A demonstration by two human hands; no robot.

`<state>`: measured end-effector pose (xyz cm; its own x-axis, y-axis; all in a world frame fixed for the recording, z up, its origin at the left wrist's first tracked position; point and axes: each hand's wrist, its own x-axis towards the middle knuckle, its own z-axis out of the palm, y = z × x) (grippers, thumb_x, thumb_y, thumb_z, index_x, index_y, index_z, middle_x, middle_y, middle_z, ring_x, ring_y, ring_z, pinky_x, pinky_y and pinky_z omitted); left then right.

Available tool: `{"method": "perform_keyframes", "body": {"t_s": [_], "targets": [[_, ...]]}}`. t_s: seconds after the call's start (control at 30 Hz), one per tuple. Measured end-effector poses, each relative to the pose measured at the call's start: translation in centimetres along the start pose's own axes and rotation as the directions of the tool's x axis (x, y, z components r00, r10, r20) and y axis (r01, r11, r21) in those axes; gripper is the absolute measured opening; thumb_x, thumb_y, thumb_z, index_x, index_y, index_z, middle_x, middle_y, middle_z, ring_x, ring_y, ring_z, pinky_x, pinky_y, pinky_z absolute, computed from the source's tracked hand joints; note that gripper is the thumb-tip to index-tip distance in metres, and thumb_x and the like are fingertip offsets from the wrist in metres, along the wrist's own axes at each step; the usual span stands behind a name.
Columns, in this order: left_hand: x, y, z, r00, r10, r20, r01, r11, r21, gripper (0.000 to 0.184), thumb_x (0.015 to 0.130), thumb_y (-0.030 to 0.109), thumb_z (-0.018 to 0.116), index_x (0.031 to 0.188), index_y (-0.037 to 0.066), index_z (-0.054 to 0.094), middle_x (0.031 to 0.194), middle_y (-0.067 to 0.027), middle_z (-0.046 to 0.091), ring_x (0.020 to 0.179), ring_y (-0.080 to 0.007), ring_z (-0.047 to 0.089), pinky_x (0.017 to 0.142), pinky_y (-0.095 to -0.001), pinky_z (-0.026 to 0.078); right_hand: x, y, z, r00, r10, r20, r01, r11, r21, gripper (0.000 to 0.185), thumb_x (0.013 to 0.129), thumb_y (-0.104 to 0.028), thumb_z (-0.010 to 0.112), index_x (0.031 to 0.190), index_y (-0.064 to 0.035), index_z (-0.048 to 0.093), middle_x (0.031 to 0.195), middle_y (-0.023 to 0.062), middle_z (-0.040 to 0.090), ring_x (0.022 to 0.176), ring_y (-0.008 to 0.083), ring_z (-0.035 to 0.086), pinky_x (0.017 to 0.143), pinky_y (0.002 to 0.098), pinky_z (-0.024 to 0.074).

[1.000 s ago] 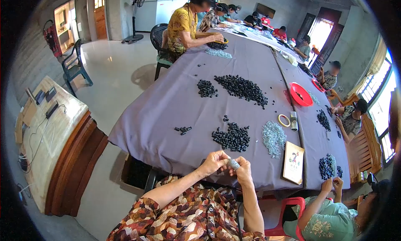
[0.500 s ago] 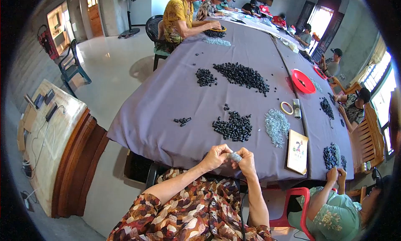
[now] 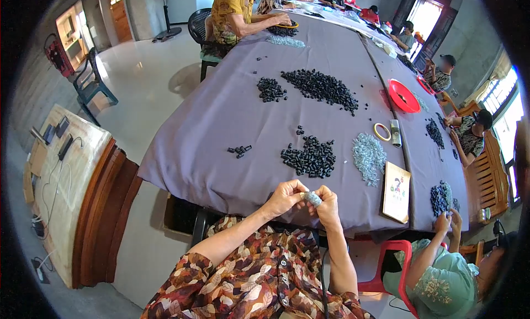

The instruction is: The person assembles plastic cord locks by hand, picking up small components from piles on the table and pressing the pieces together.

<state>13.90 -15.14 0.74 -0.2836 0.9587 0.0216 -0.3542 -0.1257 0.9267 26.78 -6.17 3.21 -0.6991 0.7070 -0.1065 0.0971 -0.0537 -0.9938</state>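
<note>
My left hand [image 3: 284,199] and my right hand [image 3: 328,206] meet just over the near table edge. In my right hand is a small bunch of clear, pale grey-blue plastic pieces [image 3: 313,198], closed in by the fingers. The fingertips of my left hand pinch together against the end of that bunch; what lies between them is too small to make out. Straight beyond my hands lies a pile of short black cylindrical pieces [image 3: 308,157]. Right of it is a heap of loose clear plastic pieces [image 3: 369,157]. A few black pieces [image 3: 239,151] lie apart on the left.
The table's grey cloth [image 3: 204,114] carries a larger black pile [image 3: 320,90], a smaller one [image 3: 270,90], a tape roll [image 3: 381,132], a booklet [image 3: 396,192] and a red bowl [image 3: 404,96]. A person in green [image 3: 441,277] sits at the right; several others sit farther along.
The view has shifted slightly, moving the near table items a little up the picture. My hands stay together at the clear pieces, with small finger movements.
</note>
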Motion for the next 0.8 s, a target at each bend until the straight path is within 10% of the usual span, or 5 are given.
{"method": "perform_keyframes", "body": {"t_s": [0.8], "targets": [[-0.4, -0.9, 0.2, 0.968, 0.245, 0.060, -0.251, 0.907, 0.337, 0.021, 0.075, -0.013, 0.042, 0.082, 0.002, 0.055, 0.073, 0.0018, 0.056, 0.066, -0.0043, 0.049, 0.059, -0.0202, 0.042, -0.1, 0.0, -0.5, 0.995, 0.076, 0.059, -0.073, 0.996, -0.053, 0.021, 0.079, -0.008, 0.065, 0.068, -0.0051, 0.048, 0.056, 0.0042, 0.056, 0.042, 0.0058, 0.050, 0.035, 0.0181, 0.0384]]}}
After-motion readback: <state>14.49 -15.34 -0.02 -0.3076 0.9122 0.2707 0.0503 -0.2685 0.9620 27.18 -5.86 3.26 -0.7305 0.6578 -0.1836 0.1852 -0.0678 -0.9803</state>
